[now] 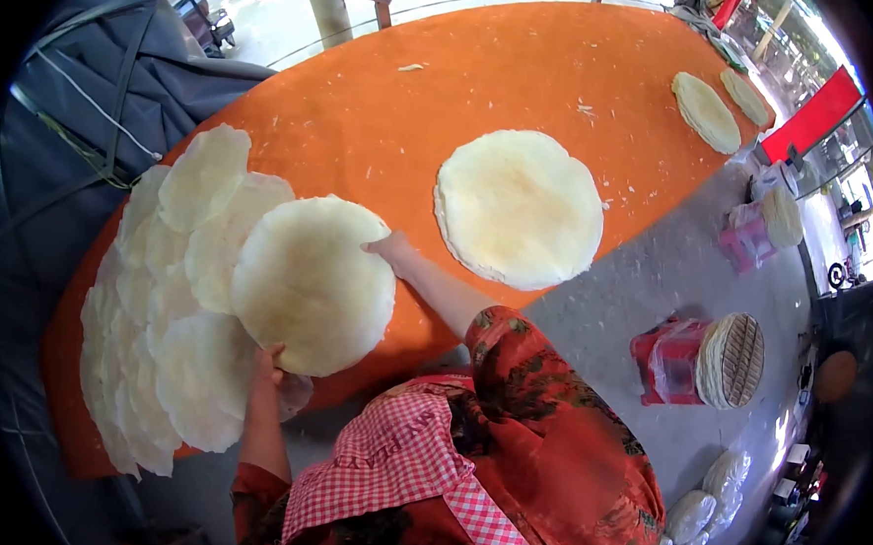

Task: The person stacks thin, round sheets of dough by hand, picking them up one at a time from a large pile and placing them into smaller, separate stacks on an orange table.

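Between my two hands is a large, pale, round flatbread (312, 286), held tilted over the left part of the orange table. My left hand (268, 364) grips its lower edge, fingers closed on the rim. At the upper right edge, my right hand (390, 249) pinches it with the thumb on top. Under and to the left lie many thin, translucent round sheets (131, 355), overlapping in a broad spread. To the right of my right hand sits a neat stack of pale flatbreads (519, 208).
The orange table (365, 131) has crumbs scattered on it. Two smaller stacks (707, 112) lie at its far right end. On the grey floor (590, 350) stand a red stool (671, 361) with a flatbread stack (718, 361) against it, and plastic-wrapped bundles (690, 518). Dark tarpaulin (58, 154) hangs at left.
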{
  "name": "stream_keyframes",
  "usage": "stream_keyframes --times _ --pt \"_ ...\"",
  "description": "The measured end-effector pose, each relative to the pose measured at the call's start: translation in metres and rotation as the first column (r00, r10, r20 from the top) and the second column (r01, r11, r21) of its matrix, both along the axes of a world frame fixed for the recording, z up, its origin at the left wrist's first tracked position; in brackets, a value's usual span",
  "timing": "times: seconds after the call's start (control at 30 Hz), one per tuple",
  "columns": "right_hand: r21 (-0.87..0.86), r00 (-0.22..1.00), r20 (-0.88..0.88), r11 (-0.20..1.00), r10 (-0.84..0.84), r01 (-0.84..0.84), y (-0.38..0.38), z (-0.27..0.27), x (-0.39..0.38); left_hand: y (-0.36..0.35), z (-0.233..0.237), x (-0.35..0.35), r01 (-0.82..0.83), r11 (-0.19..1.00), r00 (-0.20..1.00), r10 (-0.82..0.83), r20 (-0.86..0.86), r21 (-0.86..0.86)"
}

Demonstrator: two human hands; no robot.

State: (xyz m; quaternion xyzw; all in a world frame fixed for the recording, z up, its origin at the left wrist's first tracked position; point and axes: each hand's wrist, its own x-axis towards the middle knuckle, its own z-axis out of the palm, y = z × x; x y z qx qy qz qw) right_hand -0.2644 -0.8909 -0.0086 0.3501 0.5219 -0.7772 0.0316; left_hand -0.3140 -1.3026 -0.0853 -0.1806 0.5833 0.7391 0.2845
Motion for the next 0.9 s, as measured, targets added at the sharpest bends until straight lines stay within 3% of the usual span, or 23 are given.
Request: stream_keyframes --times 0.1,0.3,0.37,0.4,0.43,0.5,0.6,0.7,0.83,0.9 --pt "0.024 0.991 -0.135 1.0 0.004 -0.001 0.0 -0.005 0.008 0.006 0.01 0.006 -0.029 0.999 1.0 0.029 -0.002 -0.022" --pt "0.093 0.99 -0.122 0.992 -0.075 0.087 -0.003 -0.011 0.009 0.012 0.019 0.013 0.025 0.997 0.996 -0.018 -0.092 0.073" --pt "0.104 0.994 -0.087 0.992 -0.061 0.07 0.002 -0.047 0.001 0.009 0.023 0.019 -0.011 0.998 0.996 0.016 -0.088 0.064" --pt "0.003 0.991 -0.126 0.999 -0.049 0.05 0.003 -0.026 0.012 0.013 0.031 0.022 -0.025 0.999 0.995 0.028 -0.091 0.033" --pt "0.037 0.995 -0.097 0.999 -0.02 0.023 0.004 -0.008 0.018 0.015 0.042 0.028 -0.048 0.997 0.996 0.052 -0.072 0.06" --pt "-0.051 0.993 -0.118 0.999 -0.026 0.021 0.008 -0.003 0.024 0.025 0.064 0.035 -0.07 0.989 0.996 0.076 -0.044 0.128" --pt "0.046 0.999 -0.027 0.998 -0.037 0.038 0.002 0.02 0.029 0.032 0.07 0.043 -0.083 0.976 0.991 0.103 -0.09 0.2" --pt "-0.005 0.997 -0.029 0.997 -0.072 0.071 -0.004 0.015 0.03 0.035 0.082 0.043 -0.073 0.974 0.975 0.115 -0.189 0.216" --pt "-0.168 0.994 -0.022 0.98 -0.11 0.105 -0.019 0.008 0.031 0.02 0.081 0.034 -0.197 0.85 0.978 0.207 0.033 0.489" --pt "-0.206 0.985 0.025 0.963 -0.17 0.172 -0.031 0.0 0.037 0.031 0.128 0.052 -0.124 0.663 0.991 0.126 0.054 0.738"
